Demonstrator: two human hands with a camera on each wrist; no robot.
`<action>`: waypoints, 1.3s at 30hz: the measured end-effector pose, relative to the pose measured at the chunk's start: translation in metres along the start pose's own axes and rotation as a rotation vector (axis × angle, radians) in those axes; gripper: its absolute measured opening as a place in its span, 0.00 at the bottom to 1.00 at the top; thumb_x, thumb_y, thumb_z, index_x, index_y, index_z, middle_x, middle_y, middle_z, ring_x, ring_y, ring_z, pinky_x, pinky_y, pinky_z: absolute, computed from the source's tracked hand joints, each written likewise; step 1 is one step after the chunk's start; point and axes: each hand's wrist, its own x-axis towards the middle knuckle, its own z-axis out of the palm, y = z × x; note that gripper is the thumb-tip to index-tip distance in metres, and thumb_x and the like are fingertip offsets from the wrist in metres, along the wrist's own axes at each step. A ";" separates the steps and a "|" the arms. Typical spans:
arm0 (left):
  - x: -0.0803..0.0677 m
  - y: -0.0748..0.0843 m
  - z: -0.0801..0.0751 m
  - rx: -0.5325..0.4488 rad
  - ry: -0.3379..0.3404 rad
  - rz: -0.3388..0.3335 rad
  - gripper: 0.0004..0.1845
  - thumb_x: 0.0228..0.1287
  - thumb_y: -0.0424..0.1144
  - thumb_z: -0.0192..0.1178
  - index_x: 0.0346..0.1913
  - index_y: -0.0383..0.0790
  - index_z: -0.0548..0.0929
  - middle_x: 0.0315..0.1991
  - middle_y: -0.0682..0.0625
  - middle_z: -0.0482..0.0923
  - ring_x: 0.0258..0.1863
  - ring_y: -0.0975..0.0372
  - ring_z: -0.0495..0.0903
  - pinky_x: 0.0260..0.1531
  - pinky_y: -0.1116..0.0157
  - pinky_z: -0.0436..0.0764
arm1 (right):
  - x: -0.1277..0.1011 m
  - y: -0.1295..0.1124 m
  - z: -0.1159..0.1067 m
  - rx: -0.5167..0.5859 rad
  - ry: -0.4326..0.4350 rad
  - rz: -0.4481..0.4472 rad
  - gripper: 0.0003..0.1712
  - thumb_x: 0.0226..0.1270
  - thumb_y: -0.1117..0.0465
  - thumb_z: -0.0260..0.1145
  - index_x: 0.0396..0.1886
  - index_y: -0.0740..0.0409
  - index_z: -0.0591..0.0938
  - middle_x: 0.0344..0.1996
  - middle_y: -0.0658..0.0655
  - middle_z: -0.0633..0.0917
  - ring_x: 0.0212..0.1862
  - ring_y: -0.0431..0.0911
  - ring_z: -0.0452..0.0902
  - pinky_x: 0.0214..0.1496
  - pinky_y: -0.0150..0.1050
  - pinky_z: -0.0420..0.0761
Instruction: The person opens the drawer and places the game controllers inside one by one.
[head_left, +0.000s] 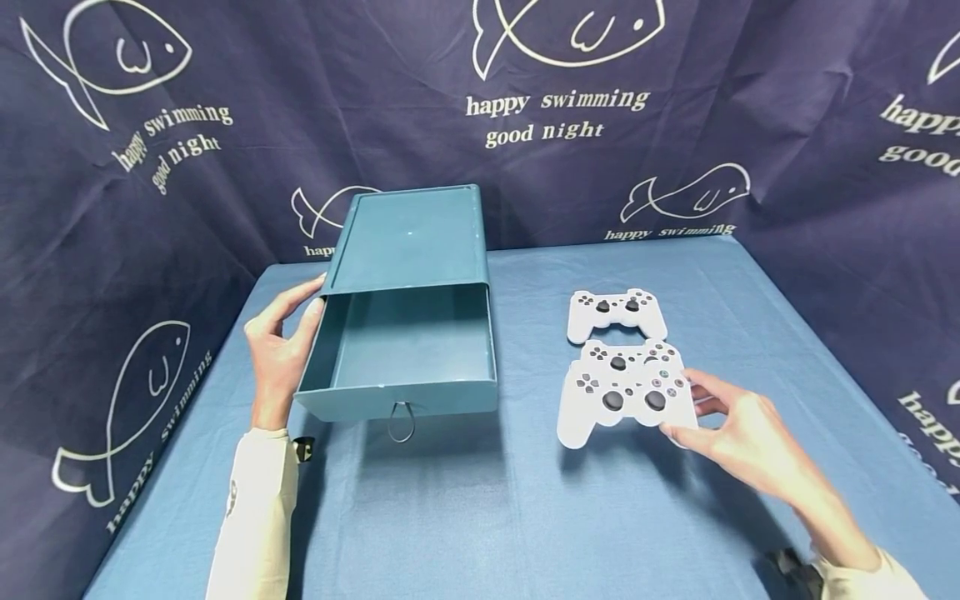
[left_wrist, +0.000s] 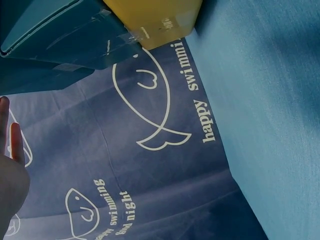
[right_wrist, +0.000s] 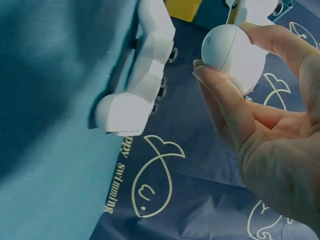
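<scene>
Nearest the person, on the blue cloth-covered table (head_left: 480, 517), the right hand (head_left: 738, 437) pinches the right grip of a white plastic game controller (head_left: 622, 402) between thumb and fingers; the right wrist view shows the rounded grip end (right_wrist: 232, 55) held at the fingertips (right_wrist: 220, 90), and the controller looks tilted with its left grip low towards the cloth (whether that grip touches the table cannot be told). A second white game controller (head_left: 630, 356) lies just behind and partly under the held one, and a third white game controller (head_left: 612, 312) lies a little farther back, apart from the hand.

To the left, at about the same depth, the left hand (head_left: 281, 354) rests with loosely bent fingers against the left side wall of a teal plastic drawer (head_left: 405, 354), which stands pulled out towards the person with a thin metal loop handle (head_left: 401, 421) hanging from its front. The drawer sits in a teal rectangular box casing (head_left: 411, 237) behind it, well apart from the controllers.

Beyond the table hangs a dark navy curtain (head_left: 675, 92) printed with white fish outlines and lettering.
</scene>
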 end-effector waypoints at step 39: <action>0.000 0.001 0.001 0.009 0.007 0.007 0.16 0.64 0.18 0.63 0.53 0.25 0.87 0.51 0.39 0.87 0.53 0.61 0.86 0.60 0.64 0.78 | 0.049 -0.057 -0.031 0.052 0.056 -0.015 0.39 0.56 0.60 0.82 0.68 0.60 0.79 0.45 0.56 0.86 0.42 0.22 0.78 0.36 0.22 0.74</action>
